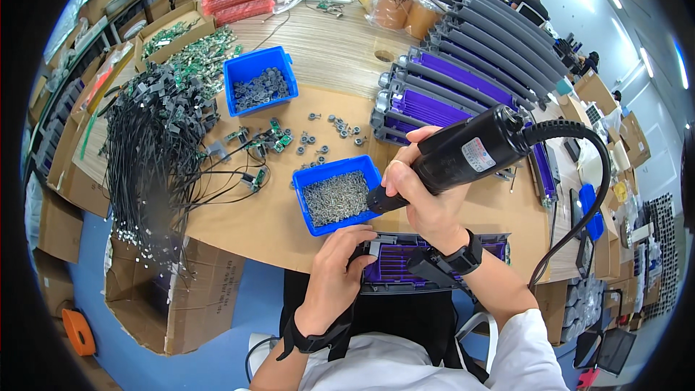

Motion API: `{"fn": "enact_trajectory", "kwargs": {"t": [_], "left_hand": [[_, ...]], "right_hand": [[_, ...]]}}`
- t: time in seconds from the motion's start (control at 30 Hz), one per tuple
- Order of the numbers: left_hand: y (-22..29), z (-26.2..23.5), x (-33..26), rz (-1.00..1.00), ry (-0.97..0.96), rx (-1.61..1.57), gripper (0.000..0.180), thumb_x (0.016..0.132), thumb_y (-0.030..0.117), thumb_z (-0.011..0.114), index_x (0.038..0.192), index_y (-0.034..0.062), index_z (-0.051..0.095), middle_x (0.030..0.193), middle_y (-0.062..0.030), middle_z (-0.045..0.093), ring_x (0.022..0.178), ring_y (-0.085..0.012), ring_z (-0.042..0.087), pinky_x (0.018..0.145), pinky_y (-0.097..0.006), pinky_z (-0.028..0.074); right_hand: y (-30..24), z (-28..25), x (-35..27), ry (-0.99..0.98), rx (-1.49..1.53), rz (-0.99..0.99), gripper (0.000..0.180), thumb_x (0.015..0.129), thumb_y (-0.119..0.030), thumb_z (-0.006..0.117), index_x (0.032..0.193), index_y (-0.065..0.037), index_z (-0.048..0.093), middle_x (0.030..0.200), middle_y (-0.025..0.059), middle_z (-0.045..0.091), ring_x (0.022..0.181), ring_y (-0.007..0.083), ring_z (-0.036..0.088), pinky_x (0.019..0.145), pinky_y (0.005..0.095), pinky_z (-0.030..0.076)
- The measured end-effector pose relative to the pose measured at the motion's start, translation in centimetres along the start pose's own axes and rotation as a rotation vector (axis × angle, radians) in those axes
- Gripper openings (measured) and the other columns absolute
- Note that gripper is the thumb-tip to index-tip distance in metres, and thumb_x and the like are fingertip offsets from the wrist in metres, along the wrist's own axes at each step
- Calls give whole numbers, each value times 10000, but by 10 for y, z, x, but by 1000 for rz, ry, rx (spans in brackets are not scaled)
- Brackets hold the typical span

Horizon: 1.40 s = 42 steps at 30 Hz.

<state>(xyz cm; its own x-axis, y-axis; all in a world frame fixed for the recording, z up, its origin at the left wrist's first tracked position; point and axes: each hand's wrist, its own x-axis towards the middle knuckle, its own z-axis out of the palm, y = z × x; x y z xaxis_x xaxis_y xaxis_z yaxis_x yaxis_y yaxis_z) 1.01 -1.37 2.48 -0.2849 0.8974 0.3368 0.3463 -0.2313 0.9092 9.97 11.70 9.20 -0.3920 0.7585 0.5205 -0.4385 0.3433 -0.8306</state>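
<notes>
My right hand (427, 192) is wrapped round a black electric screwdriver (470, 152), its cable curving away to the right. The driver's nose is over the right side of a blue bin (297, 192) filled with small metal screws (333, 199); its tip is hard to make out. With fingers and thumb, my left hand (337, 271) grips the left end of a grey and purple slatted housing (394, 268) at the table's near edge. Part of that housing is hidden behind my right wrist. Small grey round parts (340, 128) lie loose beyond the screw bin.
A second blue bin (246, 65) holds more grey parts. On the left are a heap of black cables (156, 145) and green circuit boards (192, 47). Long grey and purple housings (441, 108) are stacked at the right. An open cardboard box (203, 297) stands below the table's left.
</notes>
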Motion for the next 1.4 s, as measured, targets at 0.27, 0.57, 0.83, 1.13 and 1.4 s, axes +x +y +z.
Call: {"fn": "enact_trajectory", "kwargs": {"t": [0.27, 0.57, 0.83, 1.13, 1.4], "left_hand": [[-2, 3, -3, -9, 38, 11, 436, 701, -139, 701, 1100, 10, 606, 1279, -145, 533, 1020, -340, 603, 838, -372, 508], [2, -1, 2, -67, -30, 18, 595, 694, -159, 704, 1242, 18, 553, 1413, -137, 437, 1074, -291, 587, 882, -357, 524], [3, -3, 5, -107, -61, -10, 649, 696, -140, 706, 1300, 9, 521, 1372, -120, 497, 1053, -299, 593, 864, -350, 522], [0, 0, 5, -85, -27, -12, 669, 677, -154, 725, 1295, 38, 557, 1322, -68, 525, 964, -189, 574, 854, -290, 516], [1, 0, 5, -75, -32, 3, 666, 675, -151, 727, 1291, 41, 562, 1317, -68, 536, 966, -194, 577, 860, -292, 514]], "right_hand": [[-3, -3, 2, 43, 43, -52, 346, 826, 81, 647, 1140, 21, 515, 709, 69, 618, 613, 111, 599, 581, 261, 498], [-14, -1, 4, 135, 222, -38, 367, 841, 65, 596, 1178, 20, 460, 713, 84, 588, 587, 144, 581, 605, 320, 519], [-17, 1, 2, 124, 260, -20, 370, 842, 65, 597, 1182, 16, 460, 710, 84, 582, 595, 148, 584, 612, 328, 515], [-17, -2, 3, 83, 243, -22, 368, 838, 80, 592, 1179, 10, 473, 706, 76, 584, 596, 139, 580, 608, 315, 504], [-17, -2, 2, 61, 202, -24, 378, 837, 74, 614, 1182, 13, 474, 704, 69, 588, 606, 125, 584, 613, 297, 506]]}}
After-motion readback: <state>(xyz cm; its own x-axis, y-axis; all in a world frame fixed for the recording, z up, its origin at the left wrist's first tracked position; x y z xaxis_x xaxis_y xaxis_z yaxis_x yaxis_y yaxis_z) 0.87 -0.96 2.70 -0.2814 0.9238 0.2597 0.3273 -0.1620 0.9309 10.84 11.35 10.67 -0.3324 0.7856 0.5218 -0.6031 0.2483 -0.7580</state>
